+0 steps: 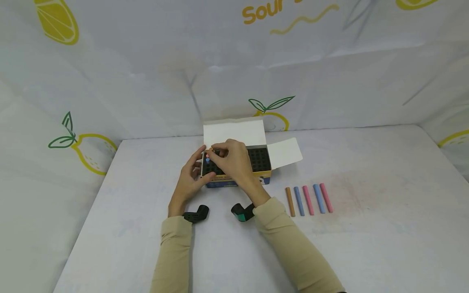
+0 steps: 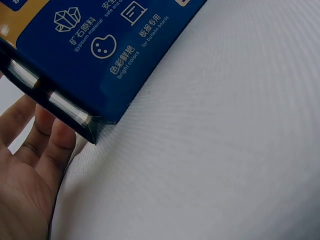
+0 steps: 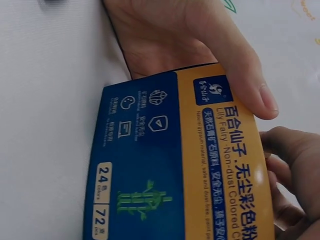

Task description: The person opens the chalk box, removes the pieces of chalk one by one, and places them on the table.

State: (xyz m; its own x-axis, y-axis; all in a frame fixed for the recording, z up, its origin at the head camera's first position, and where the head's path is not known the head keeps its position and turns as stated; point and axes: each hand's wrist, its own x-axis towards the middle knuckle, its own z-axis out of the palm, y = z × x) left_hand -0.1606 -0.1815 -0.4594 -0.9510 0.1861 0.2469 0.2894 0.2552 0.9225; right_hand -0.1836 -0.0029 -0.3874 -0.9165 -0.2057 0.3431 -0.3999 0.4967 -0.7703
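The right hand (image 1: 234,160) pinched one orange chalk (image 1: 211,149) over one open box (image 1: 222,184) and hid some holes. The left hand (image 1: 187,183) gripped the box's left end. One pink chalk (image 1: 207,156) and one blue chalk (image 1: 207,160) poked up inside. Five chalks (image 1: 308,200) lay right of it: two pink, two blue, one orange.

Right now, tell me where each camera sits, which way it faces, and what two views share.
Head: worn on the head, facing forward and down at the open box and five loose chalks; left hand, right hand and both sleeves show.
Left wrist: on that wrist, facing the box's blue printed side and the white table; part of the left hand shows.
Right wrist: on that wrist, facing the box's printed front; parts of both hands show.
Shared: head and right wrist both show both hands and the box.
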